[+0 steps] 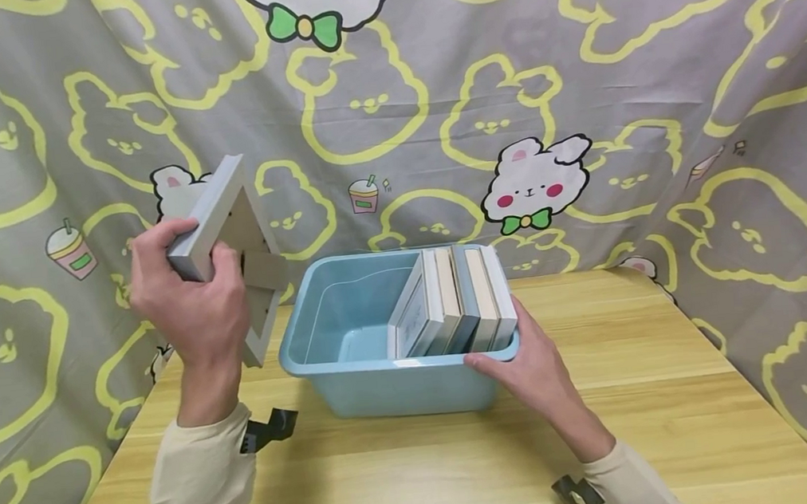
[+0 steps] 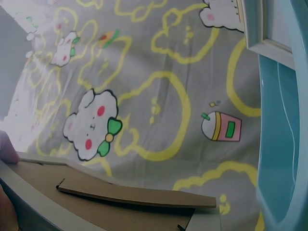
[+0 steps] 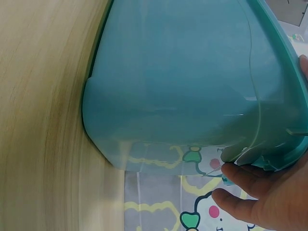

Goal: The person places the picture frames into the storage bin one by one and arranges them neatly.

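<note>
In the head view, my left hand (image 1: 195, 306) grips a pale picture frame (image 1: 212, 209), raised to the left of a blue plastic tub (image 1: 401, 388). The picture frame's brown backing with its stand flap (image 2: 134, 192) shows in the left wrist view. Along the tub's right side, my right hand (image 1: 539, 364) holds the rim, its thumb at the front corner. From the right wrist view, the fingers (image 3: 248, 183) lie around the tub's outer wall below the rim. Several picture frames (image 1: 416, 311) stand on edge in the tub's right half, the leftmost one leaning.
Under the tub is a light wooden table (image 1: 639, 391). Behind and beside it hangs a grey curtain (image 1: 397, 180) with yellow outlines and cartoon rabbits. Black straps (image 1: 271, 430) stick out at both wrists.
</note>
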Demonstrator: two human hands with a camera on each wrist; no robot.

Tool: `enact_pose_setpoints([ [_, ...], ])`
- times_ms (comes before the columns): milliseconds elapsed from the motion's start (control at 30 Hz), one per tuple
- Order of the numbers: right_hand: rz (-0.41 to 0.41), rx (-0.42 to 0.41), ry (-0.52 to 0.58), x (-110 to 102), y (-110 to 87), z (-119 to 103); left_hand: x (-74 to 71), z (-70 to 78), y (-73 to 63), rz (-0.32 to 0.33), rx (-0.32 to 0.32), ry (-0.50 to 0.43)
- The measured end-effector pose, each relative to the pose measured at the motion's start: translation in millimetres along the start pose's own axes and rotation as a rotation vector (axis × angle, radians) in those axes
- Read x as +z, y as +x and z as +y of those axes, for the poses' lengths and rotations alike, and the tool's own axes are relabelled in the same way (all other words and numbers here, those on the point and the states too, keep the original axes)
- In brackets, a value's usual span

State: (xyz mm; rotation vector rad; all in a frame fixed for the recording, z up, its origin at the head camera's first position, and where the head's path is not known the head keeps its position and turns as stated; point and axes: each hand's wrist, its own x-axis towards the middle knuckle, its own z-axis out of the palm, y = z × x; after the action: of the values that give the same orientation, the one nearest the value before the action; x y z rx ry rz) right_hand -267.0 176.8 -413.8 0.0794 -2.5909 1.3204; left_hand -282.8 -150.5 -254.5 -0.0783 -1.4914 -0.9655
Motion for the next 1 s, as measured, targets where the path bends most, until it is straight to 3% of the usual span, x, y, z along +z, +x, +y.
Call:
enact_pose_setpoints([
  [367,-0.001,0.002,-0.013,1,0.4,-1,25.2,10.4,-13.2,-0.065,-0.021,-0.039],
  [700,0.006,-0.011,-0.006,1,0.4,-1,55.8,12.3,-45.9,-0.239,-0.04,-0.048],
  [1000,0.007,-0.009,-0.002,0,0.4,0,71.5,13.7,-62.8,-0.277,-0.079,-0.033],
])
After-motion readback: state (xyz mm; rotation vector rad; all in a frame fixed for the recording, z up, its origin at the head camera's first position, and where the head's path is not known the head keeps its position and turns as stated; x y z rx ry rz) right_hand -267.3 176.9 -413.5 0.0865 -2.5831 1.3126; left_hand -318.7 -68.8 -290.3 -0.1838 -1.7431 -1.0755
